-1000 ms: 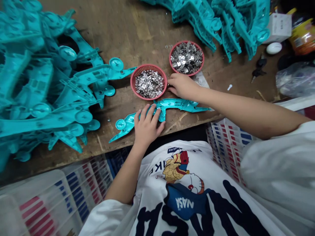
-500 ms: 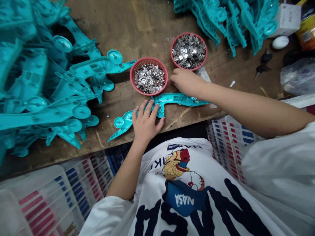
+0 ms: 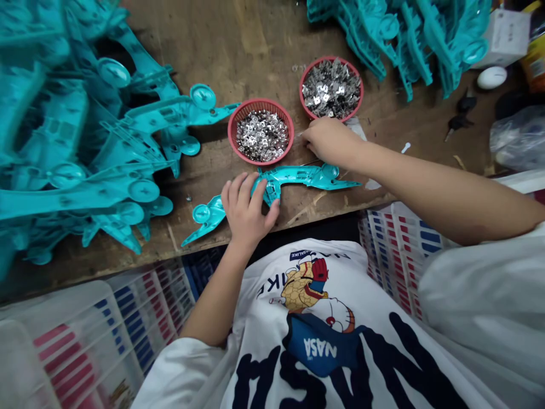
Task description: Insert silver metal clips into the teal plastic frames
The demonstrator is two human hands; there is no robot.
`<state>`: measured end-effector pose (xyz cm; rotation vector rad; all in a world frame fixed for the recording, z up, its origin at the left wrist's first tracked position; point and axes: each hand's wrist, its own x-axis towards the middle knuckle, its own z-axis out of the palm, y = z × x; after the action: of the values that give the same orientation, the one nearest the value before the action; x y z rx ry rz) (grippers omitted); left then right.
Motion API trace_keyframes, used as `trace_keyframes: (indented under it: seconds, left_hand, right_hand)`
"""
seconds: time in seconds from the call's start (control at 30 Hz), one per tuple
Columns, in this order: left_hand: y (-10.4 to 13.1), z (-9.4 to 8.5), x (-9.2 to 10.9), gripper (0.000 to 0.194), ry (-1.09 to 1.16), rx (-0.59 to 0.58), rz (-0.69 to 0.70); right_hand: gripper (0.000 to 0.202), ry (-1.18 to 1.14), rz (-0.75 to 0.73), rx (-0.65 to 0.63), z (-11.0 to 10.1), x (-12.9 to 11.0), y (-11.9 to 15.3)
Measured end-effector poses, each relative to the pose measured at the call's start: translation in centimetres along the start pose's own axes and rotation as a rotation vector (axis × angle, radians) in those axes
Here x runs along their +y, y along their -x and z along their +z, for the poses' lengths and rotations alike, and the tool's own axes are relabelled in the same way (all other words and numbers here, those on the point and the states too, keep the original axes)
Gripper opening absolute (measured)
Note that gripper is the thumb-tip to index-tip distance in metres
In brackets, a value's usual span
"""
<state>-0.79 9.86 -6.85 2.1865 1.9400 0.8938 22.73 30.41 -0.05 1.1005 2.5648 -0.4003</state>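
Observation:
A teal plastic part [image 3: 298, 175] lies along the table's front edge. My left hand [image 3: 247, 207] rests on its middle-left stretch, fingers apart and pressed lightly on it. Above the part's right half, my right hand [image 3: 327, 139] is bent with the fingers curled down; the fingertips are partly hidden, and anything between them is too small to make out. Just left of that hand stands a red basket [image 3: 230, 133] of small metal pieces. A second red basket [image 3: 361, 94], heaped with square metal clips, stands directly behind my right hand.
Teal parts [image 3: 51, 187] are piled high on the left, with more [image 3: 409, 40] at the back right. A white box [image 3: 506, 37], a white oval object [image 3: 491, 78], keys [image 3: 457, 122] and a plastic bag [image 3: 517, 139] lie on the right. Crates [image 3: 128, 318] stand below the table [image 3: 204, 34].
The teal part has shifted and turned slightly under my left hand, which moved a little left. My right hand stays near the baskets, its fingers more curled. The view has shifted slightly.

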Motion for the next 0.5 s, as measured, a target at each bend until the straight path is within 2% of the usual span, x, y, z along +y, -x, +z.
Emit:
trace_keyframes:
  seconds: [0.07,0.13,0.23,0.3,0.4,0.5]
  left_hand:
    - [-2.1,-0.1,-0.1,0.037,0.038,0.049,-0.014]
    - [-5.2,0.3,-0.6,0.032,0.068,0.05,-0.011]
    - [-10.4,2.1,-2.3,0.019,0.074,-0.003,0.022]
    - [-13.1,3.7,-3.6,0.014,0.063,-0.084,0.017]
    - [-15.1,5.3,-5.3,0.017,0.062,-0.191,-0.027]
    - [-15.1,5.5,-6.2,0.016,0.096,-0.207,-0.017]
  right_hand:
    - [0.035,0.059,0.026,0.027,-0.2,0.0,0.2]
    - [0.032,0.077,-0.018,0.07,-0.5,-0.1,0.6]
    - [0.026,-0.006,-0.164,0.098,-0.9,-0.5,1.5]
    - [0.024,-0.077,-0.241,0.085,-1.0,-0.9,2.0]
    - [0.023,-0.153,-0.301,0.068,-1.1,-1.4,2.3]
    - [0.022,-0.22,-0.312,0.061,-1.3,-1.4,2.3]
